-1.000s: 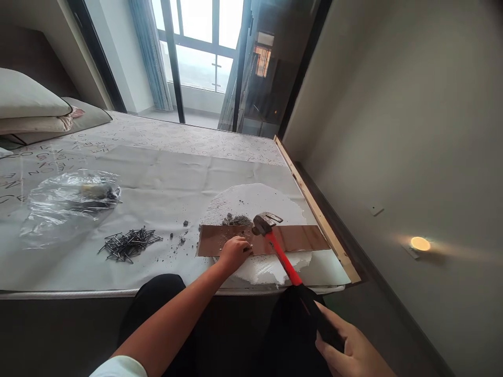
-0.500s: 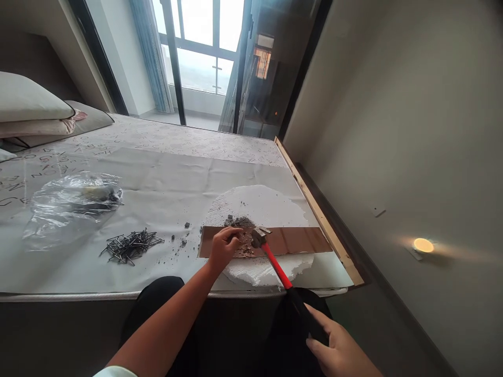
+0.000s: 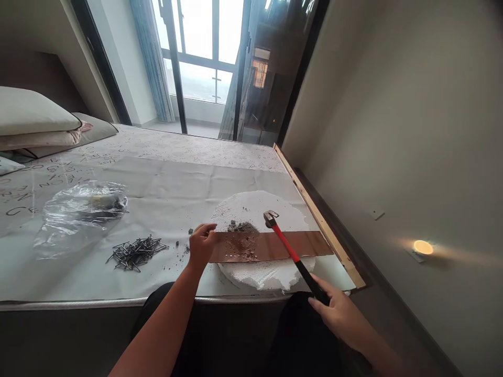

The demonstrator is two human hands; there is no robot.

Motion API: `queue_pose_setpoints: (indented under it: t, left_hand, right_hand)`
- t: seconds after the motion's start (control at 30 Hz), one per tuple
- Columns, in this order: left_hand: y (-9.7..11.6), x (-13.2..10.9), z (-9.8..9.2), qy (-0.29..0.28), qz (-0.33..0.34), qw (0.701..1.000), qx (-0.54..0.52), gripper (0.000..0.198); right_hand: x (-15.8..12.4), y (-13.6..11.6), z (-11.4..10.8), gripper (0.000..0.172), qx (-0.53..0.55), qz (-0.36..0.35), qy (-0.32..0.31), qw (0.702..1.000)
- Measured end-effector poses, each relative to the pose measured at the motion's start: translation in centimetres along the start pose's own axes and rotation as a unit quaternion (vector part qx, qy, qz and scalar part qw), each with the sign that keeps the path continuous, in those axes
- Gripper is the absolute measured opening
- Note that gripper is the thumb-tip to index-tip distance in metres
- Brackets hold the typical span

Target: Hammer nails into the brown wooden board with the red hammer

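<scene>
My right hand (image 3: 338, 309) is wrapped round the black grip of a red-and-black claw hammer (image 3: 286, 243), its metal head raised above the right half of a brown board (image 3: 291, 246). At the board's left end is my left hand (image 3: 202, 243), fingers curled together; whether they pinch anything is too small to tell. Nail heads and grit dot the board's left part, with grey crumbled debris (image 3: 245, 226) at its far edge. Under the board lies a round white foam slab (image 3: 255, 207). A pile of nails (image 3: 137, 252) rests left of my left hand.
A clear plastic bag (image 3: 78, 212) with something inside lies at the left on the grey sheet (image 3: 165, 183) over the bed. Pillows (image 3: 35, 112) are at the far left. A wooden strip (image 3: 314, 209) edges the bed's right side, near the wall.
My left hand has moved left from the middle of the debris to the board's left end. The hammer has lifted and shifted right, away from the nail heads.
</scene>
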State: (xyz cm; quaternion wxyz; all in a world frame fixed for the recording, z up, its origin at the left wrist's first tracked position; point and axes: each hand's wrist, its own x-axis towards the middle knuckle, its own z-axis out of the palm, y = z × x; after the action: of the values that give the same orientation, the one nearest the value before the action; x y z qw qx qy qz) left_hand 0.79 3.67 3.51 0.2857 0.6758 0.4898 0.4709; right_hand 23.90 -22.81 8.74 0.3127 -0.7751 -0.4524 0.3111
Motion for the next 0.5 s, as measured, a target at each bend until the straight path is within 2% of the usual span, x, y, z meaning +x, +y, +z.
queue_pose_setpoints:
  t: [0.1,0.23,0.33,0.5]
  left_hand:
    - [-1.5,0.4,0.0,-0.039,-0.029,0.994,0.100,0.029]
    - [-3.4,0.4,0.5,-0.080,-0.100,0.971,0.201,0.041]
    - [-4.4,0.1,0.8,-0.126,-0.162,0.954,0.219,0.056]
    - [-5.2,0.1,1.0,-0.171,-0.184,0.948,0.198,0.063]
  right_hand:
    - [4.4,0.2,-0.6,0.055,-0.183,-0.028,0.017,0.983]
    - [10.6,0.5,-0.9,0.057,-0.268,-0.016,0.039,0.963]
    - [14.1,0.6,-0.7,0.056,-0.326,0.001,0.055,0.944]
    - [17.3,0.6,-0.2,0.042,-0.393,0.031,0.047,0.918]
